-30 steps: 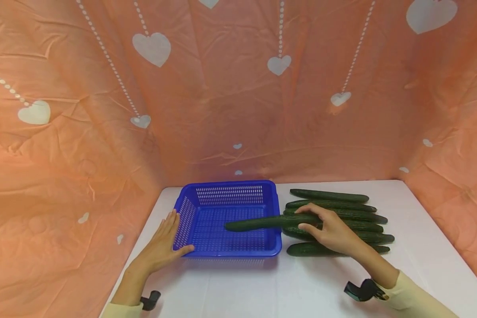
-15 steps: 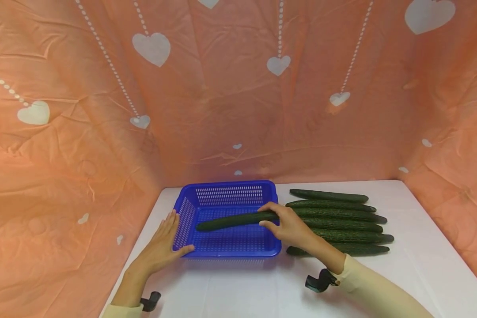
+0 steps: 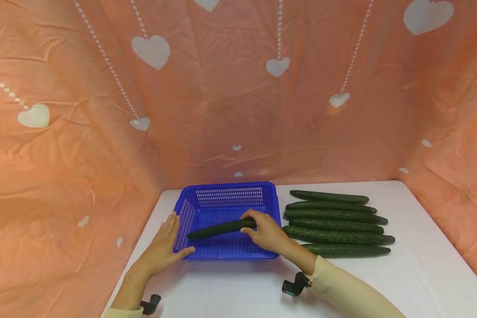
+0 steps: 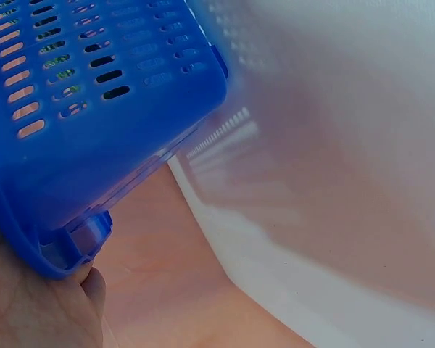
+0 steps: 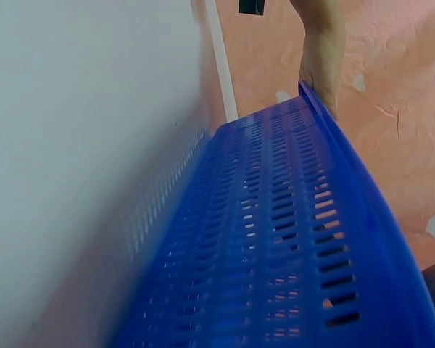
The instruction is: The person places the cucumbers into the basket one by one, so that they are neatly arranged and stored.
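In the head view, my right hand (image 3: pixel 268 233) grips a long dark green cucumber (image 3: pixel 217 229) by its right end, with thumb and fingers around it. The cucumber lies low inside the blue plastic basket (image 3: pixel 226 256), its free end toward the left wall. My left hand (image 3: pixel 159 247) rests at the basket's left front corner with fingers straight along the rim and the thumb over the front edge. The left wrist view shows the slotted basket wall (image 4: pixel 130 123) beside that hand. In the right wrist view the basket side (image 5: pixel 275 217) hides the right hand and the cucumber.
Several more cucumbers (image 3: pixel 338 237) lie side by side on the white table (image 3: pixel 238 291), right of the basket. An orange cloth (image 3: pixel 222 115) with white hearts hangs behind and at both sides. Small black wrist cameras (image 3: pixel 296 284) are on both wrists.
My right hand has carried the cucumber leftward from above the row of cucumbers and lowered it into the basket. The left hand stays at the basket's corner.
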`<state>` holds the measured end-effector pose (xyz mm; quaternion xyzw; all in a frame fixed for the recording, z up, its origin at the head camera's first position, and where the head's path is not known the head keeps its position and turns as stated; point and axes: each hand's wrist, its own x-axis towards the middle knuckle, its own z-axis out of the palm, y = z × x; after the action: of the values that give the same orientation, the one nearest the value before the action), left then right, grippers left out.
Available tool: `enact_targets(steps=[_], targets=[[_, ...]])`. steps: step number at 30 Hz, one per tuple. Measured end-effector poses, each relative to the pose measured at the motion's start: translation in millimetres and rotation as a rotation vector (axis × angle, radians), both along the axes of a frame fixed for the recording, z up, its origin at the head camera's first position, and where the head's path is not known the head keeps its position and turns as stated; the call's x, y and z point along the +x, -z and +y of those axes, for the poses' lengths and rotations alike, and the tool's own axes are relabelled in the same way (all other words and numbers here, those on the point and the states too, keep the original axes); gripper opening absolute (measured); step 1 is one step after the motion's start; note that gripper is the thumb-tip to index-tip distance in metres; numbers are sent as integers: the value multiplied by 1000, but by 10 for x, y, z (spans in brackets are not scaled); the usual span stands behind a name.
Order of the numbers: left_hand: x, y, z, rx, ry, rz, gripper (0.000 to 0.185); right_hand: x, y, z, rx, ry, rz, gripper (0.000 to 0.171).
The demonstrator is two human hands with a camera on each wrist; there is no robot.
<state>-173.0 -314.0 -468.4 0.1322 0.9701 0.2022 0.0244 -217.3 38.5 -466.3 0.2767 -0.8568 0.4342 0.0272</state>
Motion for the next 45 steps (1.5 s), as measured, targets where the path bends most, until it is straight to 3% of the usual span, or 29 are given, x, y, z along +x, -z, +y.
enact_targets(steps=[8, 18, 26, 35, 45], targets=[[-11, -13, 6, 8, 8, 19, 116, 8, 1, -81, 9, -27, -29, 20], [4, -17, 17, 8, 7, 25, 115, 18, 4, -42, 163, -63, -55, 23], [2, -31, 28, 3, 6, 19, 115, 35, -78, 43, 121, -84, -38, 30], [3, -32, 6, -2, 12, 24, 115, 40, -326, 497, 85, 39, 99, 31], [-3, 7, 9, 11, 10, 29, 115, 79, -294, 1162, 132, 130, 174, 32]])
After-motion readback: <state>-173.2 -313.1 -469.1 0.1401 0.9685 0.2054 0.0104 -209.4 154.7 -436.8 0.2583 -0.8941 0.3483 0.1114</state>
